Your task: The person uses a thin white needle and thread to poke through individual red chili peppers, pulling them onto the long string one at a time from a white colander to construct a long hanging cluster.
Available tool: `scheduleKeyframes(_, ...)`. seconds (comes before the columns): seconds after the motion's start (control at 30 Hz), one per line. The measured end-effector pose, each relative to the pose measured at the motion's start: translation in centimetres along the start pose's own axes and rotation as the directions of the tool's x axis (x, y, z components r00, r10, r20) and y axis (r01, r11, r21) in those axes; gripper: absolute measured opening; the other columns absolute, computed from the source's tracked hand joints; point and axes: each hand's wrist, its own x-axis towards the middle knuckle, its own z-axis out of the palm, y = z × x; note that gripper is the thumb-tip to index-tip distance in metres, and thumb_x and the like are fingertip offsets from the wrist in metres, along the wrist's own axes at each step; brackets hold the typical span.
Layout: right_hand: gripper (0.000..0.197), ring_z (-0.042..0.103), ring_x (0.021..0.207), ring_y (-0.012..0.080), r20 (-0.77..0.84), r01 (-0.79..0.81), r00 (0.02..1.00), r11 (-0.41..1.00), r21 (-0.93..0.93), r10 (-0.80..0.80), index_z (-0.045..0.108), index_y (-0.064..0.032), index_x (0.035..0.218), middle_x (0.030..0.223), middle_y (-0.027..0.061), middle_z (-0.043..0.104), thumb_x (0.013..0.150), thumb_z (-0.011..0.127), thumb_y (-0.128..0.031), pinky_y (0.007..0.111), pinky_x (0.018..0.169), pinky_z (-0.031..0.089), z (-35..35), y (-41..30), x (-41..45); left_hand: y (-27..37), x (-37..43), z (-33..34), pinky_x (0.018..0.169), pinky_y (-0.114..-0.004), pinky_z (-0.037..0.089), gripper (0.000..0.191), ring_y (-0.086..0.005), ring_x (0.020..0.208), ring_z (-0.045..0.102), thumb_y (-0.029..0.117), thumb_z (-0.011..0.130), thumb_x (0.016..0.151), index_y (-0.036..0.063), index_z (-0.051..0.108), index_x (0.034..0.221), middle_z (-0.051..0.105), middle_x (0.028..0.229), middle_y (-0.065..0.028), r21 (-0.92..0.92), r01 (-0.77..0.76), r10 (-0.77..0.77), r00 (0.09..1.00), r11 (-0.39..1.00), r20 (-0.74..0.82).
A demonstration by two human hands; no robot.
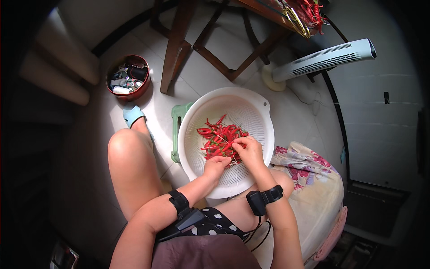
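A heap of red chili peppers (215, 136) with green stems lies in a white plastic colander (188, 134) before me. My left hand (216, 166) is low over the heap, thumb and fingertips pinched together at a white string (234, 162). Loose ends of that string trail over the colander's near side towards my lap. On the right, my right hand (250, 152) reaches in from the rim. Its thumb and forefinger meet at a red chili, whose held part is mostly hidden by the fingers.
A green plastic stool (176, 134) shows under the colander's left side. Beyond stand a red round tin (144, 88) of small items, wooden table legs (173, 57) and a white tower fan (319, 60). Gold-coloured scissors handles (297, 22) and more chilies (314, 15) are at the table's edge. Flowered cloth (305, 164) lies right.
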Motion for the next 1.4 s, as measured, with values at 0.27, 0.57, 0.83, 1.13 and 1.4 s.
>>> scheduleKeyframes(0.27, 0.009, 0.053, 0.065, 0.0235, 0.167, 0.104, 0.984, 0.966, -0.235, -0.065, 0.063, -0.0081, 0.072, 0.073, 0.011, 0.054, 0.063, 0.063, -0.011, 0.032, 0.06, 0.043, 2.4, 0.6, 3.2, -1.8, 1.0, 0.0, 0.061, -0.022, 0.042, 0.008, -0.0096, 0.064, 0.052, 0.011, 0.057, 0.076, 0.0023, 0.057, 0.076, 0.057, 0.068, -0.0027, 0.094, -0.094, 0.101, 0.993, 0.991, -0.064)
scheduleKeyframes(0.57, 0.004, 0.041, 0.046, 0.0035, 0.259, -0.273, 0.957, 0.724, 0.633, 0.133, 0.053, -0.0051, 0.076, 0.058, -0.0031, 0.05, 0.075, 0.055, -0.009, 0.016, 0.04, 0.03, -0.4, 0.1, 3.1, 7.3, -3.9, 0.4, 0.066, -0.038, 0.043, 0.016, -0.0339, 0.067, 0.053, 0.019, 0.055, 0.074, 0.003, 0.059, 0.077, 0.057, 0.072, -0.0153, 0.964, -0.202, 0.164, 0.971, 0.173, 0.174)
scheduleKeyframes(0.83, 0.008, 0.031, 0.039, 0.001, 0.373, -0.403, 0.908, 0.636, 0.658, 0.19, 0.052, -0.0061, 0.079, 0.052, -0.0051, 0.043, 0.076, 0.056, -0.012, 0.015, 0.033, 0.021, -3.4, -2.0, 1.4, 8.0, -0.3, -1.2, 0.082, -0.036, 0.038, 0.042, -0.03, 0.094, 0.046, 0.026, 0.067, 0.064, 0.0015, 0.052, 0.095, 0.05, 0.099, -0.0147, 0.858, -0.445, 0.586, 0.778, 0.258, 0.227)
scheduleKeyframes(1.13, 0.007, 0.031, 0.039, 0.0002, 0.386, -0.374, 0.919, 0.488, 0.789, 0.081, 0.054, -0.0051, 0.081, 0.05, -0.0056, 0.042, 0.076, 0.056, -0.01, 0.016, 0.033, 0.018, -4.8, -2.5, -0.4, 8.3, 1.6, 1.1, 0.073, -0.03, 0.042, 0.034, -0.0193, 0.079, 0.054, 0.016, 0.065, 0.067, 0.0026, 0.047, 0.093, 0.053, 0.087, -0.0102, 0.419, -0.675, 0.644, 0.727, 0.607, 0.238)
scheduleKeyframes(1.4, 0.009, 0.032, 0.04, 0.0002, 0.271, -0.257, 0.963, 0.321, 0.912, 0.0, 0.053, -0.0035, 0.082, 0.053, -0.0042, 0.043, 0.077, 0.055, -0.01, 0.015, 0.033, 0.019, -6.3, -1.6, -0.8, 14.1, -2.8, 2.1, 0.065, -0.02, 0.041, 0.018, -0.0071, 0.071, 0.051, 0.005, 0.048, 0.08, 0.0005, 0.043, 0.097, 0.055, 0.077, -0.002, 0.457, -0.477, 0.334, 0.871, 0.751, 0.359)
